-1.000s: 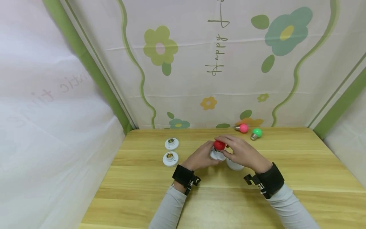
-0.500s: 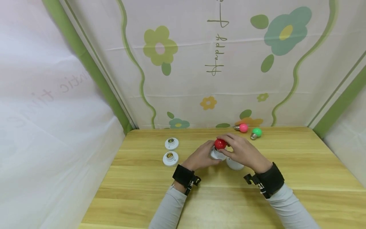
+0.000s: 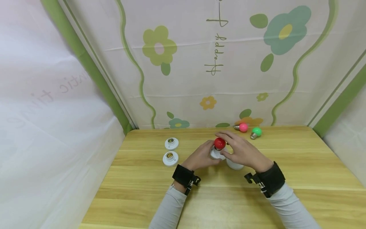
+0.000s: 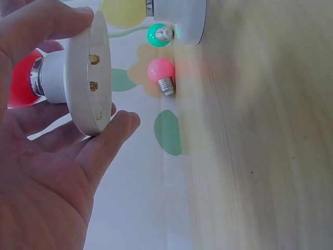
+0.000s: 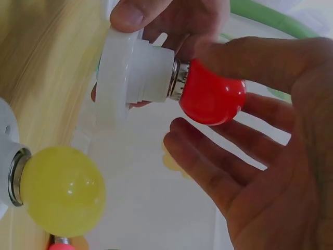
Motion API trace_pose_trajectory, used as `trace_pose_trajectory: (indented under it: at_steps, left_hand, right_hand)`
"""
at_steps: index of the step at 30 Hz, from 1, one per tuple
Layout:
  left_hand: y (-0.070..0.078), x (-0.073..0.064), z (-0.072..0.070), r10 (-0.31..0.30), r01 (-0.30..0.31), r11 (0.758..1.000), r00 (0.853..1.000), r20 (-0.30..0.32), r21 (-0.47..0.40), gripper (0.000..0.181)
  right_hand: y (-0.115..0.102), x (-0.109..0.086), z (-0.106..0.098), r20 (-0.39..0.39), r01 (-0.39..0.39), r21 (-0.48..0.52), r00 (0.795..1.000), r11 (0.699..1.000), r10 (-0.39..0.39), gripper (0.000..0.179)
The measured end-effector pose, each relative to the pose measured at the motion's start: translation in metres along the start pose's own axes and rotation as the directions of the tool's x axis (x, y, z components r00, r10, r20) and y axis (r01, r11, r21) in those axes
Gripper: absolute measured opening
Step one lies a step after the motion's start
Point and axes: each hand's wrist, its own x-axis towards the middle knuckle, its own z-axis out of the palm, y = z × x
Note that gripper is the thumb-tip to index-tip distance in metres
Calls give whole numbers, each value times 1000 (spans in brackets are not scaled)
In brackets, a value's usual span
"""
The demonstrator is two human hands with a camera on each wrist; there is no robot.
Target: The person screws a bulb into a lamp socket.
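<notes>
My left hand [image 3: 202, 156] grips a white screw lamp holder [image 4: 80, 78] by its round base, off the table and tilted in the wrist views. A red light bulb [image 5: 213, 94] sits in the holder's socket, part of its metal screw cap still showing. Around that bulb is my right hand [image 3: 243, 151], its thumb on the near side and fingers on the far side. Close by, a yellow bulb [image 5: 63, 190] stands in a second white holder [image 3: 235, 164]; in the head view my right hand hides that bulb.
Two white holders with bare sockets, a rear one [image 3: 171, 143] and a front one [image 3: 170, 158], stand at the left of the wooden table [image 3: 137, 190]. A pink bulb [image 3: 243, 127] and a green bulb [image 3: 256, 132] lie near the back edge, before a printed cloth wall [image 3: 183, 79].
The fingers of my right hand have shifted round the red bulb and now stand a little wider. The left hand keeps its hold on the lamp holder, almost unmoved.
</notes>
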Motion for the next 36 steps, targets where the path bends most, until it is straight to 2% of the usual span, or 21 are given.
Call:
trace_pose_trajectory:
  at_steps: [5,10,18,28,36]
  left_hand:
    - [1,0,-1,3,-2,1000,1000,13,-21,74]
    - [1,-1,0,12,-12,1000,1000,22,-16,76]
    - [1,-1,1,15,-16,1000,1000,24,14,77]
    - [5,0,1,20,-20,1000,1000,12,9,73]
    - [5,-1,1,9,-9,1000,1000,-4,-13,69]
  right_hand:
    - [0,0,-1,3,44,34,999,998,-44,58]
    - [1,1,-1,-17,80,15,997,997,-79,50]
    - [0,1,0,-12,83,-3,996,997,-83,49]
    - [1,1,3,-89,85,-51,992,995,-89,48]
    - [1,2,5,-117,65,-45,991,997,-70,48]
